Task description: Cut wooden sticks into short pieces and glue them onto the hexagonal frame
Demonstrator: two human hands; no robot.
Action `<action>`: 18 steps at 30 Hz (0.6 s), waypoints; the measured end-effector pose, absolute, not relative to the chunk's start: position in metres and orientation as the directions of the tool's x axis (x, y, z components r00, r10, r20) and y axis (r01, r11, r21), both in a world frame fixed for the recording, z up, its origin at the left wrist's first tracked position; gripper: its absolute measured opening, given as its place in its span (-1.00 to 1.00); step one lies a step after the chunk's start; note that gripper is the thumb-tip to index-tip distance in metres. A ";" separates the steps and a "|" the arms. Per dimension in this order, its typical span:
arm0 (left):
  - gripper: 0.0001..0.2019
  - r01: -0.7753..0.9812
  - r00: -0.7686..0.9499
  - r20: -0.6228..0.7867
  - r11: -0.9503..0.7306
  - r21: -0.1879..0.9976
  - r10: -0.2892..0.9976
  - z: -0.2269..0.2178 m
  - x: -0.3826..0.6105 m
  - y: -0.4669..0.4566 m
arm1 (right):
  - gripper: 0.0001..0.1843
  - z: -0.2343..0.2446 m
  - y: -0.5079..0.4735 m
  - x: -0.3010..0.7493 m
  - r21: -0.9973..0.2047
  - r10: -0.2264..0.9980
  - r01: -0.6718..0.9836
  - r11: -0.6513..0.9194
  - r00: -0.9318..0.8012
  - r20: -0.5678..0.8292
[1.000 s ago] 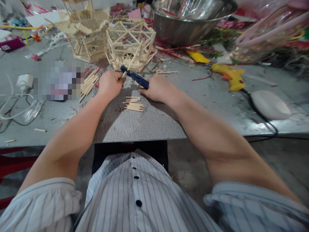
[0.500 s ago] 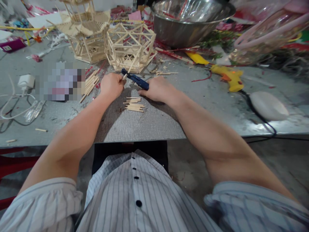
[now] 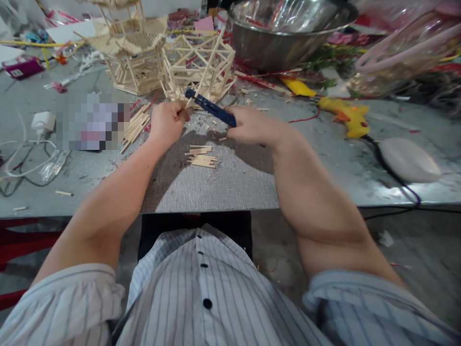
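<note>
My left hand (image 3: pixel 170 120) is closed, its fingertips pinching a thin wooden stick (image 3: pixel 206 72) that slants up and to the right. My right hand (image 3: pixel 248 126) grips what looks like a dark blue utility knife (image 3: pixel 212 109); its far end meets the stick just beyond my left fingertips. I cannot make out a blade. Below the hands lies a small pile of short cut sticks (image 3: pixel 202 157). Longer sticks (image 3: pixel 137 126) are bunched left of my left hand. Behind the held stick stands an open stick framework (image 3: pixel 176 72).
A tiered stick model (image 3: pixel 133 57) stands at the back left, beside a steel bowl (image 3: pixel 266 48). On the right are a yellow glue gun (image 3: pixel 347 115) and a white oval object (image 3: pixel 410 158). A white charger (image 3: pixel 43 122) with cables lies at left.
The knife and my right hand have shifted slightly right and the knife is more exposed. The stick in my left hand now shows a longer stretch, reaching up across the framework.
</note>
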State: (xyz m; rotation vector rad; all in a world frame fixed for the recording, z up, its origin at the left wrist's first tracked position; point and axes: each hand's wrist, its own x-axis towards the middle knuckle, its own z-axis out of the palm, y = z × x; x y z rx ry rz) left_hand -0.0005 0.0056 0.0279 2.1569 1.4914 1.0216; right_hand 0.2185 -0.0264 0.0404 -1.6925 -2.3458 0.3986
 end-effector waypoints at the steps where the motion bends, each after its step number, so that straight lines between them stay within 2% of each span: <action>1: -0.74 0.685 0.198 0.387 -0.409 0.603 0.901 0.029 -0.001 0.006 | -0.59 0.043 -0.027 0.220 -0.351 0.946 0.885 0.306 -0.324 0.007; 4: -0.74 0.714 0.201 0.415 -0.423 0.558 0.887 0.031 -0.004 0.005 | -0.56 0.047 -0.028 0.224 -0.332 0.942 0.892 0.307 -0.335 -0.032; 7: -0.73 0.714 0.215 0.397 -0.421 0.560 0.892 0.031 -0.007 0.004 | -0.46 0.043 -0.022 0.231 -0.257 0.946 0.916 0.308 -0.323 -0.016; 12: -0.73 0.610 0.192 0.326 -0.373 0.699 0.926 0.027 -0.007 0.008 | -0.37 0.025 -0.008 0.246 -0.180 0.953 0.936 0.303 -0.301 0.038; 18: -0.78 0.448 0.331 0.149 -0.294 0.844 0.932 0.027 0.000 0.004 | -0.23 0.015 -0.001 0.251 -0.149 0.972 0.961 0.233 -0.236 -0.006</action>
